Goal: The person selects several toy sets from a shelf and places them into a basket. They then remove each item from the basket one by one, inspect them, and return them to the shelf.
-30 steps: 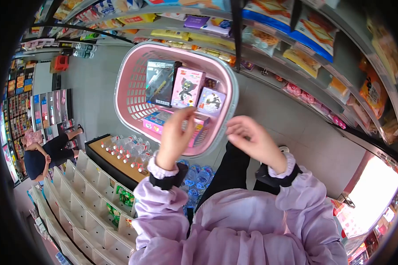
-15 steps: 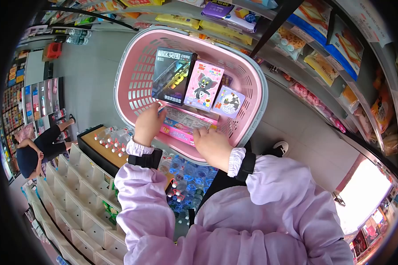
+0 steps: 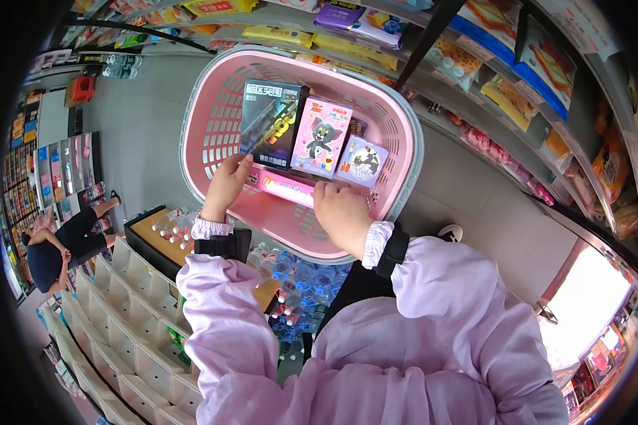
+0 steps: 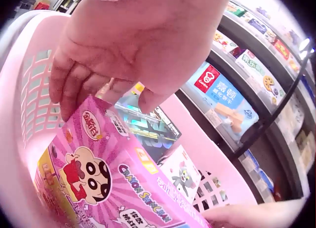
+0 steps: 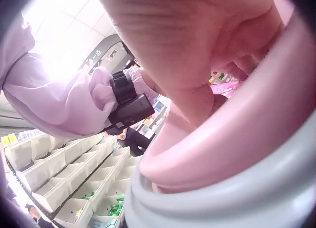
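A pink plastic basket [image 3: 276,221] with a grey rim holds several boxes. My left hand [image 3: 225,185] grips the left end of a pink Crayon Shin-chan box [image 3: 285,187], and my right hand [image 3: 342,216] holds its right end. That box stands on edge, its narrow side up; the left wrist view shows its cartoon face [image 4: 89,176]. Behind it lie a black box [image 3: 271,126] with a gun picture, a pink box [image 3: 322,139] with a grey cartoon cat and a small lilac box [image 3: 361,161]. The right fingertips are partly hidden in the right wrist view.
Snack shelves [image 3: 496,64] run along the far and right sides. Bottled drinks [image 3: 305,280] stand below the basket, beside white divided bins [image 3: 120,326] at the left. A person in dark clothes [image 3: 57,248] is at far left.
Both hands have come to the Crayon Shin-chan box, which has tipped from lying broad side up to standing on edge and moved against the other boxes. Basket floor now shows in front.
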The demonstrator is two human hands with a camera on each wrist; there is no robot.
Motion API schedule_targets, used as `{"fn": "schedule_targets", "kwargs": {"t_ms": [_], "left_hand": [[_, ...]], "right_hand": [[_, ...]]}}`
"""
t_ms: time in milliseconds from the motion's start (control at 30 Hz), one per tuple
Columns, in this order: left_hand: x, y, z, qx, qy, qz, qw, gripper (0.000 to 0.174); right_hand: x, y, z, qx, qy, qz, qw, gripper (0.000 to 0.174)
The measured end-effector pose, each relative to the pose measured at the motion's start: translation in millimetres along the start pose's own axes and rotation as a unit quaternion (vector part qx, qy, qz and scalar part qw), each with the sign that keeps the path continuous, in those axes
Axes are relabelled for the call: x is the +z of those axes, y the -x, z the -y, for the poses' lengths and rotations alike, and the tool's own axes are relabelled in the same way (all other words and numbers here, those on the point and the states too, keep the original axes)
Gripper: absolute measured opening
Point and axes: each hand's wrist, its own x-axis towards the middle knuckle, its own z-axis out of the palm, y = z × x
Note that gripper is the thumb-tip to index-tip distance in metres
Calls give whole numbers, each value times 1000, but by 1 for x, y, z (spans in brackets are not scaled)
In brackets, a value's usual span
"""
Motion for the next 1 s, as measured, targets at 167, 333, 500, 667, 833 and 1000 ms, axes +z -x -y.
{"fn": "schedule_targets", "kwargs": {"t_ms": [167, 333, 500, 667, 833, 1000], "left_hand": [[-7, 4, 0, -48, 133, -7, 990, 45], [-11, 23, -5, 7, 200, -39, 979, 48], [-31, 38, -14, 61, 322, 105, 939, 44], [-50, 52, -54, 68, 327, 183, 925, 47], [-25, 63, -100, 89, 358, 209, 906, 51], [35, 81, -160, 94, 401, 219, 884, 48]], "right_hand": [[3, -2, -15, -5, -104, -17, 994, 25], [-37, -9, -36, 15, -268, 151, 951, 32], [-68, -5, -71, -47, -389, 114, 913, 37], [-79, 10, -116, -93, -566, 129, 809, 51], [-107, 51, -157, 56, -722, 191, 663, 48], [-85, 143, -186, 91, -841, -41, 532, 45]]}}
